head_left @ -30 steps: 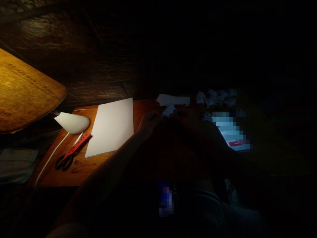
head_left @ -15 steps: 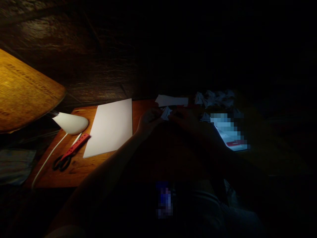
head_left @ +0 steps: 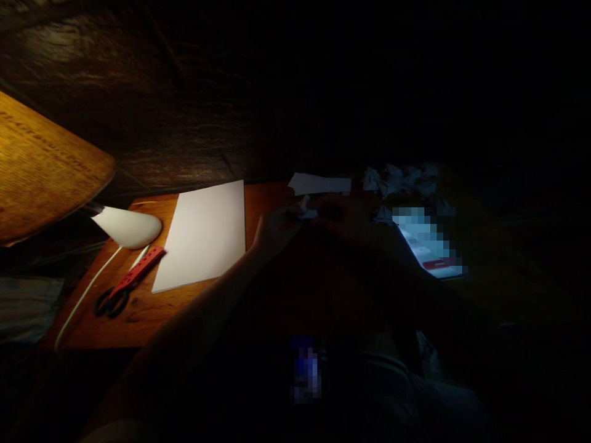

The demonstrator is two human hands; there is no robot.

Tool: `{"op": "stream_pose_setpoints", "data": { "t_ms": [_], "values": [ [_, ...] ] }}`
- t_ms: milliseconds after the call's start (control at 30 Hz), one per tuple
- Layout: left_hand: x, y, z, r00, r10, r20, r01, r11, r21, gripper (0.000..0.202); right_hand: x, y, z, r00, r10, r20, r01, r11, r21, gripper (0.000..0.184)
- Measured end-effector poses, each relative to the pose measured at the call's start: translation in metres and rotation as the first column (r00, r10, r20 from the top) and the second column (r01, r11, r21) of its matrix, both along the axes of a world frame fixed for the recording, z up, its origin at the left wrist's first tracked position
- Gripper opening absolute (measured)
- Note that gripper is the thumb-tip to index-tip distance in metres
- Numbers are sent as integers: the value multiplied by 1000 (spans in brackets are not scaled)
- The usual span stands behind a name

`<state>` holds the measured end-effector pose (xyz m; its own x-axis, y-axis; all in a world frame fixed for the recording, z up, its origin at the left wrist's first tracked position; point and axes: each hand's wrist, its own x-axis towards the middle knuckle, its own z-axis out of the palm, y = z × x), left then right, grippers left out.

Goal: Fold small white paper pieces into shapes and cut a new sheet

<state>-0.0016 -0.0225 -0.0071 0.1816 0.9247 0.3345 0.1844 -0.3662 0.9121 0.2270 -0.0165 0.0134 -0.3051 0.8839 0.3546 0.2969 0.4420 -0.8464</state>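
Note:
The scene is very dark, lit only from the left. My left hand [head_left: 274, 231] and my right hand [head_left: 344, 223] meet over the middle of the wooden table [head_left: 138, 314], fingers pinched together on a small folded piece of white paper [head_left: 305, 208] between them. Only a small bit of that paper shows. A flat white sheet [head_left: 203, 237] lies just left of my left hand.
Red-handled scissors [head_left: 127, 283] and a white lamp base [head_left: 127, 226] with its cord lie at the table's left. A white slip [head_left: 319, 183] and crumpled papers [head_left: 401, 179] sit behind my hands. A lit phone screen [head_left: 427, 243] glows at the right.
My hands have stayed together on the small paper, working it; less of it shows between the fingers now. The view has shifted slightly.

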Motion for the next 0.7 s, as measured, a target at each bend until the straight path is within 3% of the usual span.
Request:
{"op": "stream_pose_setpoints", "data": {
  "t_ms": [100, 200, 333, 467, 700],
  "values": [
    [2, -1, 2, 999, 23, 27, -22, 1000, -21, 21, 0, -9, 8, 954, -67, 293, 31, 992, 125, 41],
    [3, -3, 4, 1000, 30, -1, -30, 1000, 7, 18, -4, -15, 15, 871, -177, 458, 84, 973, 216, 34],
    [-1, -3, 8, 979, 70, -193, -36, 983, 178, 12, -9, -16, 18, 800, -211, 561, 85, 966, 243, 31],
    [-11, -2, 12, 915, 83, -394, 59, 940, 335, 11, -11, -16, 17, 741, -185, 645, 31, 970, 242, 35],
    [-19, 1, 12, 832, 61, -551, 206, 889, 409, 13, -11, -21, 22, 653, -184, 735, -44, 959, 279, 35]
  ]
}}
